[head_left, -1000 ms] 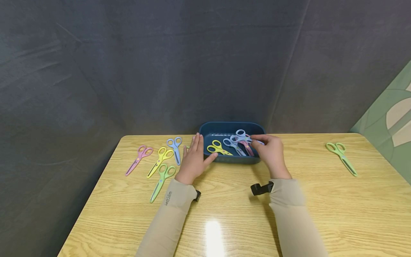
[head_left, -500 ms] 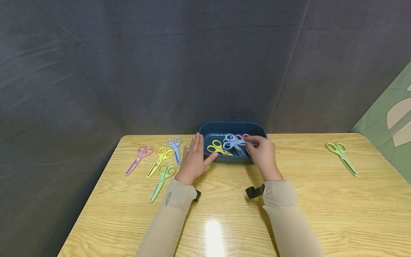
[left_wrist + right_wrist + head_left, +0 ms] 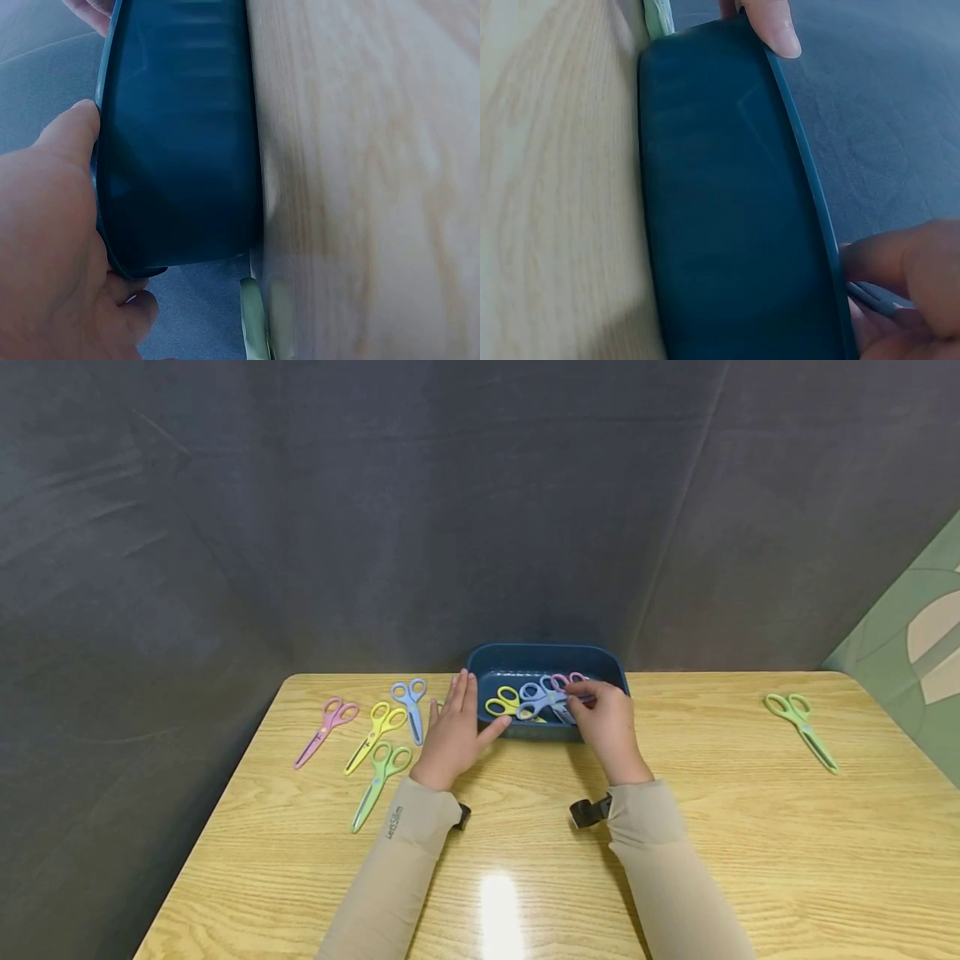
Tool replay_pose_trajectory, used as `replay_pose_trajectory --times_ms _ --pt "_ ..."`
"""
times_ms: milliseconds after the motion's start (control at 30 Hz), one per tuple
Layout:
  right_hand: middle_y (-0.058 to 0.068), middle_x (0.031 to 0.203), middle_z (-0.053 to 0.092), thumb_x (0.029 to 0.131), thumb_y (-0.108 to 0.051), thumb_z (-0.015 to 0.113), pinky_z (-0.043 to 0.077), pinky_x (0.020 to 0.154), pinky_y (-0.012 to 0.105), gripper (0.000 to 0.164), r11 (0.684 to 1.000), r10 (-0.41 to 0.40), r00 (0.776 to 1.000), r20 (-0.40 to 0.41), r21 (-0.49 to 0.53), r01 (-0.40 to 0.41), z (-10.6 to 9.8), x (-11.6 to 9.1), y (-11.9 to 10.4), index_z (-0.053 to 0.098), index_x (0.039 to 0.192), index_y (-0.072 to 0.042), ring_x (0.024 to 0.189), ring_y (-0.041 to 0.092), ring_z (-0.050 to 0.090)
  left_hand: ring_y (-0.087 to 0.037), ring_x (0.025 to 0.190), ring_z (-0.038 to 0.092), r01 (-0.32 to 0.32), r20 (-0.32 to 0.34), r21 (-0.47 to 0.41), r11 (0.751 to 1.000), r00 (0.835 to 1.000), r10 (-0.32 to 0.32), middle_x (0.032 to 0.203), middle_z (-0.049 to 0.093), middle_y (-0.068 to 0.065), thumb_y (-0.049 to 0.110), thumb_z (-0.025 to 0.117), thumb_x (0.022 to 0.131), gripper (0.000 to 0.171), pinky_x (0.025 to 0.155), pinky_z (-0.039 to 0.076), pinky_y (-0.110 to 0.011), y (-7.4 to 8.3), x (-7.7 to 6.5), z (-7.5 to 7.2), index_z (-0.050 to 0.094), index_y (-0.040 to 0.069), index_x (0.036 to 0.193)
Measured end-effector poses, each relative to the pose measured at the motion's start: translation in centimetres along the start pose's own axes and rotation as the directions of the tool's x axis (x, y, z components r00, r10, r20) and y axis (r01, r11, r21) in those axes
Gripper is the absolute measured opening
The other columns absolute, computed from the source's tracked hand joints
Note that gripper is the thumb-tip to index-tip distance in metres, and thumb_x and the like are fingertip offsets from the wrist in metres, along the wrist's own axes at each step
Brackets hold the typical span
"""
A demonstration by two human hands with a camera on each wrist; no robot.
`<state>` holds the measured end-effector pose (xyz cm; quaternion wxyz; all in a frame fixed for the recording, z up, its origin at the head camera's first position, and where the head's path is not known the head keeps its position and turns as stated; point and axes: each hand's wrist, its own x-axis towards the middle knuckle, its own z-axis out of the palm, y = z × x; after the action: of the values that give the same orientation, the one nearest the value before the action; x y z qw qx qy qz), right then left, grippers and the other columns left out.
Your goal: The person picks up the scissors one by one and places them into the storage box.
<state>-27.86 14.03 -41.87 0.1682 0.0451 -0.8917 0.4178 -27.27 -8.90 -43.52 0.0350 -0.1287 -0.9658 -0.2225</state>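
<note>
A dark blue box (image 3: 536,730) stands at the table's back edge in the head view. My right hand (image 3: 609,727) reaches over its front rim and pinches a pair of blue scissors (image 3: 553,697) between thumb and fingers, handles pointing left. Beneath them lie yellow scissors (image 3: 514,707), pink scissors and another blue pair, partly covered. My left hand (image 3: 453,735) lies against the box's left side with fingers straight and thumb at the front rim. Both wrist views show the box's outer wall; in the left one, the thumb (image 3: 79,124) touches the rim.
Left of the box lie pink scissors (image 3: 322,735), yellow scissors (image 3: 372,739), blue scissors (image 3: 413,718) and green scissors (image 3: 371,793). A green handle shows behind the left hand. Another green pair (image 3: 810,739) lies far right. A dark curtain (image 3: 480,527) hangs behind the table.
My right hand has moved left and slightly lower over the box with the blue scissors, which now overlap the yellow pair. The left hand has stayed in place.
</note>
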Motion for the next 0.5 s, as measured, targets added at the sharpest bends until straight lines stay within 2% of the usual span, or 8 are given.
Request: replay_pose_trajectory --times_ms 200,500 --pt "0.025 0.105 0.072 0.091 0.001 0.068 0.053 0.068 0.037 0.017 0.999 0.026 1.0 0.002 -0.042 -0.025 0.03 -0.01 -0.07 0.076 0.105 0.007 0.083 0.033 0.066 -0.03 0.156 0.005 0.002 0.004 -0.005 1.0 1.0 -0.002 0.169 0.005 -0.016 0.061 0.048 0.101 0.093 0.12 0.009 -0.064 -0.1 -0.07 0.05 0.012 0.001 0.161" --pt "0.028 0.103 0.069 0.09 0.005 0.067 0.056 0.08 0.049 0.014 0.995 0.008 1.0 0.005 -0.095 -0.008 0.03 -0.07 0.11 0.074 0.101 0.011 0.091 0.038 0.068 -0.03 0.156 0.006 -0.002 0.006 0.003 1.0 1.0 0.002 0.169 0.004 -0.015 0.061 0.048 0.101 0.093 0.12 0.009 -0.064 -0.05 -0.04 0.07 0.011 0.001 0.162"
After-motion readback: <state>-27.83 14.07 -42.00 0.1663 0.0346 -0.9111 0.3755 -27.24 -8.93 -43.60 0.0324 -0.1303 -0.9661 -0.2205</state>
